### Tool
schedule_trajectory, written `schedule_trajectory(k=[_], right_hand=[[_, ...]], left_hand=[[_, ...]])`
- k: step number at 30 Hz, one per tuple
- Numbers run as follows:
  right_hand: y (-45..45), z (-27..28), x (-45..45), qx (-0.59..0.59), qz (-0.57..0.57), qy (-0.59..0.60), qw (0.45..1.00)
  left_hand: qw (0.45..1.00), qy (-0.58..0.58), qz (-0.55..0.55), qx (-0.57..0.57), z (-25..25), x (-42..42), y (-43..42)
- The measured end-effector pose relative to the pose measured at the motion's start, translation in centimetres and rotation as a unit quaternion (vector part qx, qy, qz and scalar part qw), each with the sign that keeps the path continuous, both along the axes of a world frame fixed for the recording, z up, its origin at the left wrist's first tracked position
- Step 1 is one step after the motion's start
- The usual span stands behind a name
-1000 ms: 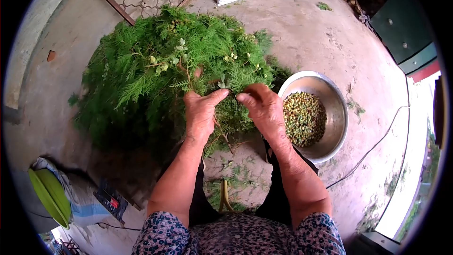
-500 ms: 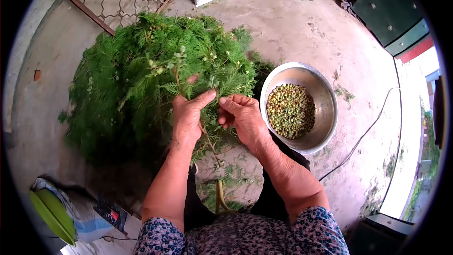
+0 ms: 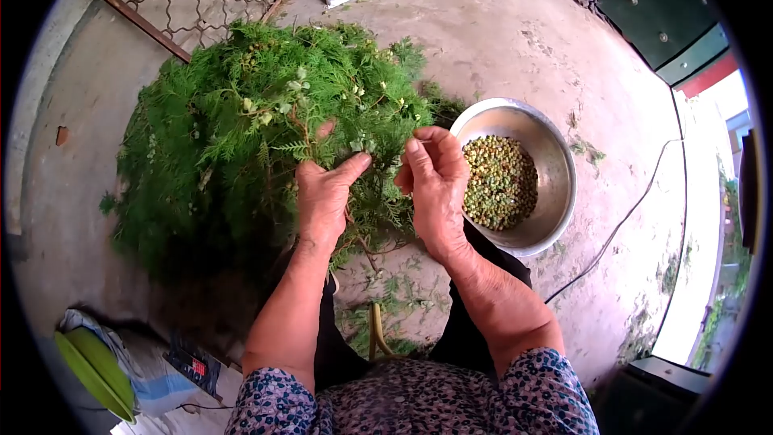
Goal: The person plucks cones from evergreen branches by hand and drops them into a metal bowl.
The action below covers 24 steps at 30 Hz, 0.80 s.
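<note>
The left hand is closed around an arborvitae branch, whose upper part extends beyond the grip, over the heaped greenery. To the branch's right, apart from it, the right hand is half curled, thumb near forefinger; I cannot tell whether it pinches anything. A metal basin stands just beside it.

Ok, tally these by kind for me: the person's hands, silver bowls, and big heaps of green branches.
Left hand and right hand: 2
Silver bowl: 1
Heap of green branches: 1
Total: 4
</note>
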State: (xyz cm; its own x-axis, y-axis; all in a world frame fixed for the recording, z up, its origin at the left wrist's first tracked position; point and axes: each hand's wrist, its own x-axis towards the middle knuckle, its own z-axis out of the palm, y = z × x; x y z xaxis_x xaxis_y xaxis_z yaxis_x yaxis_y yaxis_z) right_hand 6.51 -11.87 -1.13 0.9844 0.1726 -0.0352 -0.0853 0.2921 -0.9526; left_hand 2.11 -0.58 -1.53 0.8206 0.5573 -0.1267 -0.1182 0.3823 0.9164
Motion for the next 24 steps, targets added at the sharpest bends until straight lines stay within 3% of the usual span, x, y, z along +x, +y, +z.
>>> schedule_trajectory(k=[4,6,8,10,11,14,18,20,24], right_hand=[[0.2,-0.4,0.1,-0.154,0.008,-0.237,0.959],[0.5,-0.7,-0.1,-0.191,-0.025,-0.192,0.962],[0.5,-1.8,0.6,-0.108,0.049,-0.074,0.990],[-0.8,-0.8,1.0,-0.076,0.147,0.005,0.986],[-1.1,-0.5,0.9,-0.026,0.152,0.058,0.986],[-1.5,-0.9,1.3,0.020,0.185,0.099,0.978],[-1.5,-1.6,1.0,0.106,0.213,0.136,0.962],[-1.6,-1.5,0.7,0.116,0.215,0.150,0.958],[-2.1,-1.7,0.6,0.147,0.201,0.203,0.947]], left_hand=[[0.997,0.010,-0.015,0.080,0.0,0.1,-0.4],[0.994,-0.005,-0.029,0.104,-0.9,0.0,-0.6],[0.993,-0.005,-0.030,0.114,-1.0,0.2,-0.8],[0.994,0.036,-0.067,0.079,-1.0,-0.2,-0.8],[0.994,0.003,-0.071,0.078,-0.6,-0.2,-1.2],[0.993,0.018,-0.076,0.093,-0.8,0.0,-1.2],[0.985,0.033,-0.171,0.002,-1.2,-0.7,0.0],[0.995,0.049,-0.088,0.016,-3.3,-0.8,0.9],[0.980,0.084,-0.174,0.048,-3.2,-0.6,1.7]])
